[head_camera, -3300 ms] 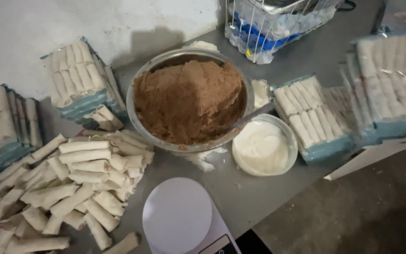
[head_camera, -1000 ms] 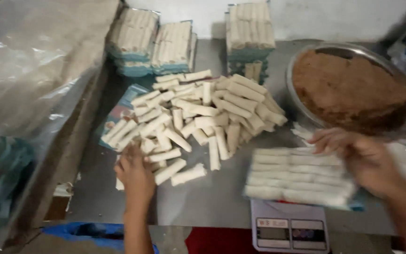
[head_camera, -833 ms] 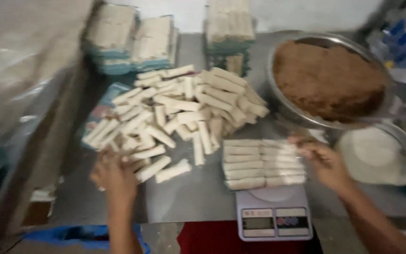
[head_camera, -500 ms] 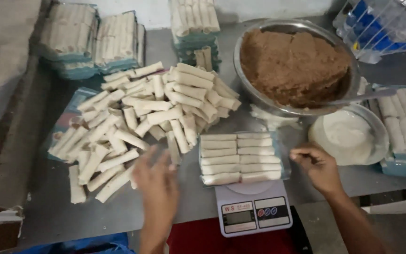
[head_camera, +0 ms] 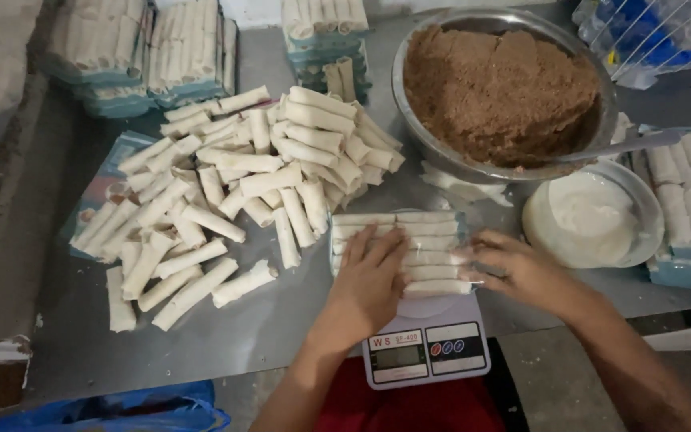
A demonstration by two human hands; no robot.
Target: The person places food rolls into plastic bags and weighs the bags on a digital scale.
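Both hands rest on a clear pack of rolls (head_camera: pixel 417 240) that lies on a small white kitchen scale (head_camera: pixel 425 352) at the near edge of the grey metal worktop (head_camera: pixel 281 320). The left hand (head_camera: pixel 369 280) lies flat on the left half of the pack, its fingers (head_camera: pixel 377 248) stretched out and slightly spread, pointing toward the far edge; they press down rather than pinch. The right hand (head_camera: pixel 513 268) touches the right end of the pack, its fingers (head_camera: pixel 477 260) loosely spread and curled against the wrapping; whether they grip the pack's edge cannot be told. The pack holds pale rolls laid in neat rows, and it covers most of the scale's round plate, so only the display panel at the front shows. Just left of the pack and toward the middle of the worktop sprawls a loose heap of rolls (head_camera: pixel 233 200), some lying on a flattened wrapper. At the far edge stand stacked packs (head_camera: pixel 145 48), with another stack (head_camera: pixel 321 32) beside them. Toward the far right corner sits a large metal bowl (head_camera: pixel 441 152) filled with brown filling (head_camera: pixel 497 88), and nearer the right edge a smaller bowl of white paste (head_camera: pixel 585 220). More packed rolls (head_camera: pixel 689 200) lie along the right edge.
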